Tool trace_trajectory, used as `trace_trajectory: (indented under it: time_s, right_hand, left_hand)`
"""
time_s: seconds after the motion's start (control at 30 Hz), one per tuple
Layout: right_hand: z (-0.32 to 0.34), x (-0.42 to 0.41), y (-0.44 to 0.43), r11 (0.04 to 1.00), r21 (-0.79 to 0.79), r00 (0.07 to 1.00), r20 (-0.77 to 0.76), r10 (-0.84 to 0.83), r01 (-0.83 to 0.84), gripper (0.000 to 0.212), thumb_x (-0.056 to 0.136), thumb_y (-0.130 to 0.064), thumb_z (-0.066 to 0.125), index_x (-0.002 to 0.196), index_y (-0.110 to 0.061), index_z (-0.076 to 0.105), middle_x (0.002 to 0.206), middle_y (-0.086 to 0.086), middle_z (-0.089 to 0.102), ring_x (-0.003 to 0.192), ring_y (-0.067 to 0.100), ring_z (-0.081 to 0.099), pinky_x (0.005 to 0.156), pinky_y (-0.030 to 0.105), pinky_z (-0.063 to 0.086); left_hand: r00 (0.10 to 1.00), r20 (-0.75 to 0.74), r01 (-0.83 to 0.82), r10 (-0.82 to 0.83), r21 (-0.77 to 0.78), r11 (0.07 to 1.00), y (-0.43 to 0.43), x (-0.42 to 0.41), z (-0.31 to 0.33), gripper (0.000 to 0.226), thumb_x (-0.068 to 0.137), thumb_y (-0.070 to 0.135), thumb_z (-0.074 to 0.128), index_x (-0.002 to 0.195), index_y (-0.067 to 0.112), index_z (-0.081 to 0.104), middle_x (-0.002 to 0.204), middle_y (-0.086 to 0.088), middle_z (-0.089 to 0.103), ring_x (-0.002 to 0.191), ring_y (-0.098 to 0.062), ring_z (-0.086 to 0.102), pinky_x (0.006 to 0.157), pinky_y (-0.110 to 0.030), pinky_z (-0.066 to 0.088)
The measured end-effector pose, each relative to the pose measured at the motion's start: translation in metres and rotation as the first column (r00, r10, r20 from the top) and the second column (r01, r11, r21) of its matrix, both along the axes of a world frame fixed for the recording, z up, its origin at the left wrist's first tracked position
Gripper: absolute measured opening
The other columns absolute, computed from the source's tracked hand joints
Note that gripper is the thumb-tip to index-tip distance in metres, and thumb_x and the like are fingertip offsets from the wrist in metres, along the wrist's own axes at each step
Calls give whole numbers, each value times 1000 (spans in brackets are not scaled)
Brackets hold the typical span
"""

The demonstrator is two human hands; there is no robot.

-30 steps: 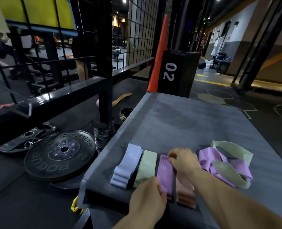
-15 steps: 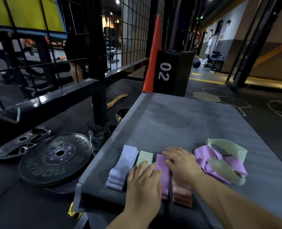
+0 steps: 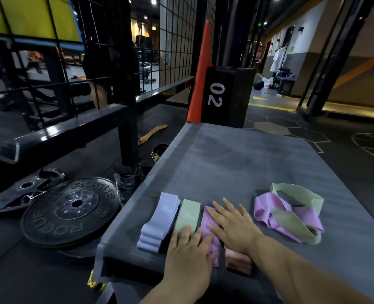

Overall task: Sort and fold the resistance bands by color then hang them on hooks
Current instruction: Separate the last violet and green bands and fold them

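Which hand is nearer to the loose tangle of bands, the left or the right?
Right. The right hand lies flat just left of the tangle, not touching it. The left hand lies further left, on the folded bands.

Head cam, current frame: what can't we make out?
- Pink folded band: head view, mostly under the right hand.
- Purple folded band: number partly covered by the right hand.
- Green folded band: near end under the left hand.
- Loose tangle: bands overlap, count unclear.
- Hooks: none in view.
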State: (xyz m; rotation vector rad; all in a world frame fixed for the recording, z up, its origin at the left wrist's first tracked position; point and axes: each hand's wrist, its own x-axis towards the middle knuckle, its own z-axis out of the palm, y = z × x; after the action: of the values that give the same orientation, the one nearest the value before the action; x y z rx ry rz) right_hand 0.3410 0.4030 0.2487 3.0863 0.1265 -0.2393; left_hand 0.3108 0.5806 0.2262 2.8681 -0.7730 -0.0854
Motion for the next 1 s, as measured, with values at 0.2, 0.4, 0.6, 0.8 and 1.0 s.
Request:
trace_trajectory:
  time_s: [0.2, 0.4, 0.6, 0.8, 1.0]
  right_hand:
    - [1, 0, 1, 1000, 0, 1000, -17, 9, -9, 93, 67, -67, -16, 153, -36, -2, 161, -13, -1, 148, 15, -11, 117, 50, -5]
    - [13, 0, 4, 1000, 7, 998, -64, -27, 27, 58, 100, -53, 21, 153, -36, 6, 161, -15, 1, 148, 15, -11, 115, 58, -7]
    - [33, -14, -13, 964, 228, 956, 226, -186, 134, 47, 100, -46, 29, 146, -38, 32, 156, -17, 23, 147, 9, 8, 117, 49, 9]
    - [29, -76, -84, 915, 190, 710, 583, -396, 355, 33, 79, -33, 51, 106, -25, 68, 107, -2, 66, 101, 28, 62, 80, 43, 46]
    - [20, -116, -134, 799, 186, 753, 268, -601, 571, 27, 95, -33, 46, 121, -33, 52, 110, -6, 62, 112, 23, 53, 80, 33, 31]
  left_hand:
    - [1000, -8, 9, -9, -1, 1000, 1, 0, 3, 47, 71, 49, 38, 92, 34, 77, 98, 10, 74, 95, -22, 71, 90, -39, 33]
    - [999, -38, 22, -24, -54, 998, -3, 4, 18, 47, 99, 46, 31, 145, 36, 31, 156, 15, 23, 147, -18, 10, 118, -42, 6]
    - [998, 66, 1, 11, -170, 985, -12, 7, 44, 40, 101, 41, 28, 138, 35, 42, 153, 17, 30, 147, -13, 14, 117, -37, 6]
    - [961, 248, 209, -119, -377, 902, -55, -8, 49, 23, 71, 37, 44, 66, 28, 64, 67, 15, 63, 71, -14, 62, 69, -26, 38]
    - [955, 137, 293, -264, -280, 914, -112, -32, 55, 43, 93, 44, 25, 116, 30, 58, 111, 9, 61, 112, -17, 45, 90, -33, 36]
